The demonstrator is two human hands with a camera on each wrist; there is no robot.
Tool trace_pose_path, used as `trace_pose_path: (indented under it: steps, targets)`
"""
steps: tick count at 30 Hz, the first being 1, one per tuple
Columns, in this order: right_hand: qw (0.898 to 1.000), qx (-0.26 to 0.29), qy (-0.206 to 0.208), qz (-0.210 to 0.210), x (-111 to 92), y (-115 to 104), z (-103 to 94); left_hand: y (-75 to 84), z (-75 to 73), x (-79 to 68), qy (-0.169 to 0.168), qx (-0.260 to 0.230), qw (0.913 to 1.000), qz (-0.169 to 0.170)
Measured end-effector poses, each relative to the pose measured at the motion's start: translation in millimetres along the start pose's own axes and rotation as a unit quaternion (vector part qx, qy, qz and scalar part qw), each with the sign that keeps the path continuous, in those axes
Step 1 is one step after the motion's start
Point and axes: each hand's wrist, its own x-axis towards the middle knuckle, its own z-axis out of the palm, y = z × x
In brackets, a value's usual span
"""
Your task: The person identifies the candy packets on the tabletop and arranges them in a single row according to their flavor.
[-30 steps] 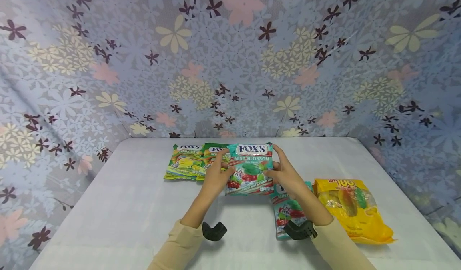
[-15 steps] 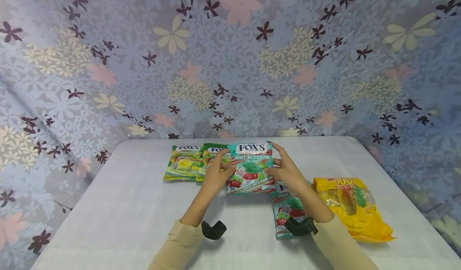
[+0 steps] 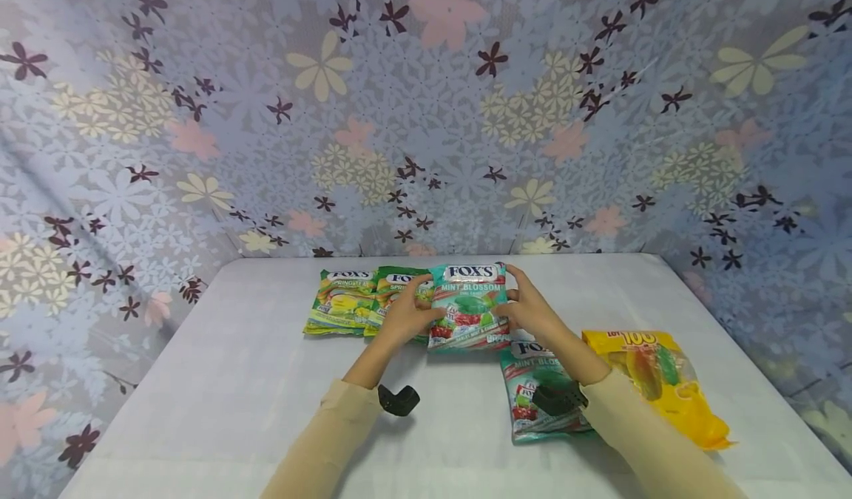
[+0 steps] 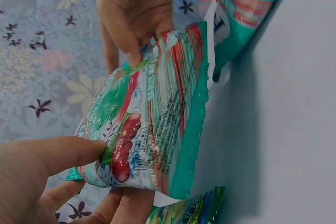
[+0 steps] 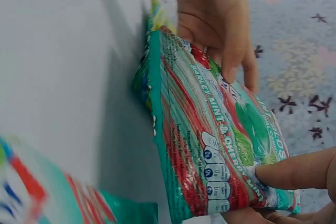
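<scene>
Teal Mint Blossom candy bag [image 3: 469, 308], top end pointing forward, is held between the left hand [image 3: 406, 317] and right hand [image 3: 535, 316], each pinching one side, neither nearer.

There is room to pass along the counter's [image 3: 200, 395] left edge; the held Fox's Mint Blossom packet [image 3: 471, 307] bars the middle, the Lot 100 bag [image 3: 688, 406] the right side.

I classify the location, as seen remotely, as a screened-in tabletop booth. Indicators: a floral-patterned screen [image 3: 426, 129] stands behind the white surface [image 3: 233, 403] and continues along its left and right sides. The screen fills my background, so I cannot determine whether the wider premises are a home, shop or office.
</scene>
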Motion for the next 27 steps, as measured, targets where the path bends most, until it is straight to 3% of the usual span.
trace_pose_path:
  steps: [7,12,22,27]
  targets:
    - [0.999,-0.034,-0.003,0.028,21,-1,-0.5,-8.3,4.0,20.9,-0.001,0.002,0.9998,-0.019]
    - [0.998,-0.041,0.006,0.052,38,8,-0.1,-12.6,9.3,31.2,0.018,0.055,0.9982,-0.012]
    - [0.996,-0.017,0.02,0.085,57,25,-0.2,-8.2,15.6,40.1,0.05,0.126,0.9902,-0.033]
    - [0.995,-0.046,0.027,0.085,64,29,-1.2,-9.0,17.9,44.3,0.052,0.144,0.9873,-0.044]
